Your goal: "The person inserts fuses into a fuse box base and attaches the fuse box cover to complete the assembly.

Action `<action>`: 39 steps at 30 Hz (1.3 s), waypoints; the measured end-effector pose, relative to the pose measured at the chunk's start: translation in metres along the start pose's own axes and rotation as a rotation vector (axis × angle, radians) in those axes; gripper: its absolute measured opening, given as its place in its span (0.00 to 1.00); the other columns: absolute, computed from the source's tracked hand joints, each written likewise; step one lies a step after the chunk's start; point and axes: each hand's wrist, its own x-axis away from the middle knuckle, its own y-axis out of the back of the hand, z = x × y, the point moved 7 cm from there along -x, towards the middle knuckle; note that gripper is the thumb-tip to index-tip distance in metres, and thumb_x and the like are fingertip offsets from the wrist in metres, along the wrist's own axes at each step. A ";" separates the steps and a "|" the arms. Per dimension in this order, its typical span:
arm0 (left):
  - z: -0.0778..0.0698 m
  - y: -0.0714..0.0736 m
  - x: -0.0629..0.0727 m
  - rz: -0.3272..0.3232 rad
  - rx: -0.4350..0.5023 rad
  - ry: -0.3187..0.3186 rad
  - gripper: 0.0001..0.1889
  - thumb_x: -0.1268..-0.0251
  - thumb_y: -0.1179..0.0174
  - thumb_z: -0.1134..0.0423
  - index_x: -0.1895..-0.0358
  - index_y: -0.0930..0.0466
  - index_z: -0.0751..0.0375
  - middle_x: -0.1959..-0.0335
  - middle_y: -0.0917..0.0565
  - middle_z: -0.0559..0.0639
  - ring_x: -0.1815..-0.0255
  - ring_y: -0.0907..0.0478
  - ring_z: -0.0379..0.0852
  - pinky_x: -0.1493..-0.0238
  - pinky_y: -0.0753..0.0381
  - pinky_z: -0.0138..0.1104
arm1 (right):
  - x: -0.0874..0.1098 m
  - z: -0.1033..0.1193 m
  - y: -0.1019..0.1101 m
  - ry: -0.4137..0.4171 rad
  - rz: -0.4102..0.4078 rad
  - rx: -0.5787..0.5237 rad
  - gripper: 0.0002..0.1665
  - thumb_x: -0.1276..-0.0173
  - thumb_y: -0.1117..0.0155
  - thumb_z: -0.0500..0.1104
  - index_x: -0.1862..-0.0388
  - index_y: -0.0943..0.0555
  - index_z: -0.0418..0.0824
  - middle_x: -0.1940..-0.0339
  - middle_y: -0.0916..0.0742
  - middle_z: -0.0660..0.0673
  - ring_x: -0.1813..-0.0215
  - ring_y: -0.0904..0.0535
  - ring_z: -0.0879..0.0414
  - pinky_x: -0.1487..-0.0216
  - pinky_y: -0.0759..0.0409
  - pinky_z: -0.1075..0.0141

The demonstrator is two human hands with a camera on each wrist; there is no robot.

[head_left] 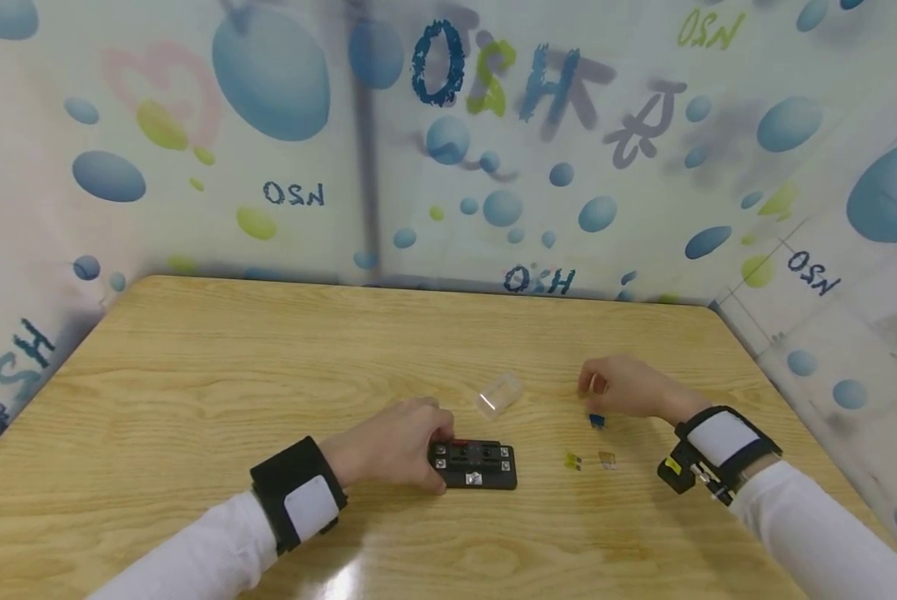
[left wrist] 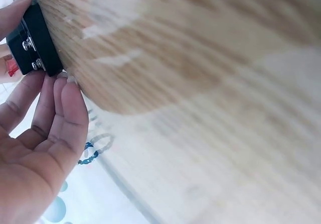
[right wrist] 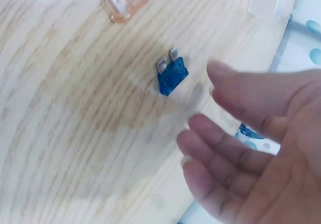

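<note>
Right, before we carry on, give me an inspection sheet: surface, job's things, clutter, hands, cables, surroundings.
Surface: wood-grain table, shiny at its near side.
Job's things: black block; right of it lie a blue fuse, yellow fuse and orange fuse.
Clutter: clear plastic piece beyond the block, use unclear.
Hands: left hand grips the block's left end; right hand is near the blue fuse, holding nothing.
Cables: nothing seen.
Surroundings: patterned wall.

White long sleeves [head_left: 816, 512], both arms. Left wrist: wide black strap [head_left: 268, 486] with pale rounded patch [head_left: 311, 507]. Right wrist: similar black band [head_left: 754, 435], white panel [head_left: 719, 437], small black box [head_left: 681, 478] with yellow mark [head_left: 672, 466], silvery metal hardware [head_left: 709, 481] alongside.
</note>
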 end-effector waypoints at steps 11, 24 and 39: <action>-0.001 0.001 0.001 -0.014 0.023 -0.007 0.21 0.67 0.21 0.56 0.66 0.18 0.56 0.69 0.23 0.44 0.68 0.28 0.39 0.66 0.28 0.31 | 0.001 -0.001 -0.013 -0.029 0.149 -0.038 0.15 0.46 0.24 0.37 0.61 0.20 0.44 0.63 0.17 0.49 0.60 0.24 0.56 0.56 0.24 0.61; -0.001 0.001 0.000 0.002 0.009 0.020 0.21 0.68 0.20 0.55 0.69 0.20 0.55 0.71 0.24 0.43 0.69 0.29 0.39 0.67 0.30 0.31 | -0.003 -0.004 -0.021 -0.048 0.119 -0.001 0.16 0.47 0.24 0.35 0.66 0.23 0.43 0.68 0.18 0.49 0.65 0.26 0.57 0.63 0.27 0.65; -0.001 0.001 0.000 0.012 0.027 0.027 0.21 0.68 0.20 0.56 0.69 0.21 0.56 0.70 0.24 0.44 0.69 0.29 0.40 0.66 0.30 0.31 | -0.001 0.003 -0.019 -0.045 0.100 0.033 0.13 0.48 0.24 0.33 0.73 0.22 0.43 0.72 0.19 0.50 0.68 0.27 0.58 0.65 0.30 0.66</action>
